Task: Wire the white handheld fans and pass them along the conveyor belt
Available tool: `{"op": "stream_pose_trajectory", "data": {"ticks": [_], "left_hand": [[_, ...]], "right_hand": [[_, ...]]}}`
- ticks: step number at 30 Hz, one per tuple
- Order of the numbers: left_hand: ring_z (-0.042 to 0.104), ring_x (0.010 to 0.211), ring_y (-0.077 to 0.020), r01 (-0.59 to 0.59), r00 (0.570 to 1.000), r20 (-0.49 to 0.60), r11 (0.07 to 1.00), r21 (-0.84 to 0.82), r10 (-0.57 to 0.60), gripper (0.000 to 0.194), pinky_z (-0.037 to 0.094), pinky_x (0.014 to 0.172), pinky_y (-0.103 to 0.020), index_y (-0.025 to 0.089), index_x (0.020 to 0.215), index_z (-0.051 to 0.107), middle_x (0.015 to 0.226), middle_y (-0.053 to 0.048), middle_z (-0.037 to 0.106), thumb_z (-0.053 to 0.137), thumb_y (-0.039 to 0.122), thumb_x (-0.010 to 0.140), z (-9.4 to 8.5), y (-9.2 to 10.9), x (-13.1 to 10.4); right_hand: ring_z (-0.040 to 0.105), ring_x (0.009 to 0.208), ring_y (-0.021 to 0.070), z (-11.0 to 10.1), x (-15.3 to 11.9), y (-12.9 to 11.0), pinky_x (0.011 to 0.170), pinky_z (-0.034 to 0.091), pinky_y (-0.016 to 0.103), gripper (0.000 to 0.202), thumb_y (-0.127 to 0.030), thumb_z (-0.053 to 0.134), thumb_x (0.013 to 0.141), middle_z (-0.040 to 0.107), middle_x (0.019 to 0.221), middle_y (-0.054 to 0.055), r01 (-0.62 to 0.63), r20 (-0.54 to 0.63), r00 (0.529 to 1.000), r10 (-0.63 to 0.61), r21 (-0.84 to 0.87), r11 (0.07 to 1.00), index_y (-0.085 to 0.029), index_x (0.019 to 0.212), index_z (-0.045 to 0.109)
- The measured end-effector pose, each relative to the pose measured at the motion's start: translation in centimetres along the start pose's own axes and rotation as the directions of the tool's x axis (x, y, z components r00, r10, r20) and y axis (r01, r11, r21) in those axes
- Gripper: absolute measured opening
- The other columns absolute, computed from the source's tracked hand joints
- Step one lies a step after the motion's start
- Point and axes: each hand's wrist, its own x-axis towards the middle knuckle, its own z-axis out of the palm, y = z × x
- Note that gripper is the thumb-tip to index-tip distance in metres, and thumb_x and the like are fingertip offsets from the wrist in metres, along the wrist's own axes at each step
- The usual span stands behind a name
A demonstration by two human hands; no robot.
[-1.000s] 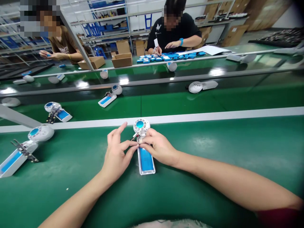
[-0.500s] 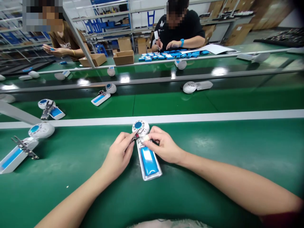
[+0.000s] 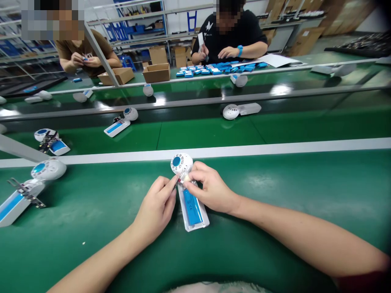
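Observation:
A white handheld-fan-like housing (image 3: 181,163) with a round blue disc lies on the green work surface in front of me, its handle half toward me. A blue battery pack (image 3: 193,209) sits in the open handle. My left hand (image 3: 159,201) is closed at the housing's neck, thumb and forefinger pinching a thin circuit board (image 3: 176,184), seen nearly edge-on. From the right, my right hand (image 3: 212,187) pinches a small cream-coloured piece (image 3: 187,178) at the same neck. Fine details between the fingertips are too small to make out.
At left lies another white housing (image 3: 50,169) with a circuit board (image 3: 26,192) across its handle. More housings rest on the green belt (image 3: 189,132) beyond the white strip (image 3: 214,153). Across it, two people work near blue battery packs (image 3: 214,70) and a cardboard box (image 3: 156,73).
My left hand has shifted slightly right and the circuit board has turned more edge-on. My right hand stays nearly in place. Housings on the near belt have moved left.

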Motion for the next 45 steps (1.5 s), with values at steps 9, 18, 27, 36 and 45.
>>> {"op": "stream_pose_trajectory", "data": {"ticks": [9,18,27,36,45], "left_hand": [[0.044,0.072,-0.0155,-0.217,0.962,-0.087,0.915,0.341,0.261,0.059,0.044,0.061,-0.028,0.02,0.134,0.025,0.082,-0.006,0.048,0.044,0.004,0.081,0.5,-0.2,-0.1],[0.043,0.067,-0.0154,-0.279,0.952,-0.043,0.918,0.282,0.303,0.06,0.044,0.059,-0.028,0.016,0.135,0.019,0.074,-0.005,0.047,0.042,0.005,0.081,1.8,0.0,-0.9],[0.043,0.106,-0.0353,-0.064,0.949,-0.198,0.766,0.639,0.244,0.05,0.037,0.084,-0.058,0.023,0.129,0.033,0.112,-0.011,0.048,0.031,0.014,0.081,-6.3,-11.3,9.6],[0.046,0.108,-0.0289,0.065,0.978,-0.206,0.911,0.408,0.022,0.039,0.046,0.082,-0.047,0.028,0.12,0.045,0.123,-0.009,0.044,0.043,0.031,0.081,1.7,-14.3,5.4],[0.055,0.089,-0.0193,0.273,0.953,-0.091,0.949,-0.158,-0.29,0.053,0.052,0.06,-0.028,0.029,0.127,0.032,0.124,-0.009,0.042,0.05,0.042,0.079,1.0,-5.2,6.4]], "right_hand": [[0.043,0.068,0.0101,0.0,-0.3,-0.4,0.062,0.037,0.024,0.018,-0.011,0.049,0.076,0.045,0.075,0.002,-0.02,0.023,1.0,0.019,0.055,0.998,-0.014,0.058,0.047],[0.04,0.066,0.0112,0.7,-1.5,-0.4,0.061,0.036,0.025,0.025,-0.012,0.046,0.079,0.041,0.069,0.001,-0.005,0.019,1.0,0.004,0.067,0.998,-0.016,0.055,0.039],[0.042,0.108,0.0202,-10.2,9.5,7.2,0.091,0.034,0.034,0.047,-0.016,0.05,0.08,0.039,0.123,0.014,-0.294,-0.163,0.956,0.245,-0.561,0.773,-0.012,0.124,0.036],[0.041,0.113,0.0238,-16.8,16.6,14.9,0.096,0.029,0.049,0.032,-0.031,0.052,0.082,0.047,0.12,0.009,-0.45,-0.124,0.877,0.465,-0.554,0.701,-0.014,0.109,0.052],[0.061,0.078,0.0161,-10.3,7.5,7.9,0.062,0.046,0.025,0.049,-0.044,0.019,0.088,0.062,0.094,0.015,-0.526,0.125,0.848,0.516,0.069,0.848,-0.01,0.102,0.051]]}}
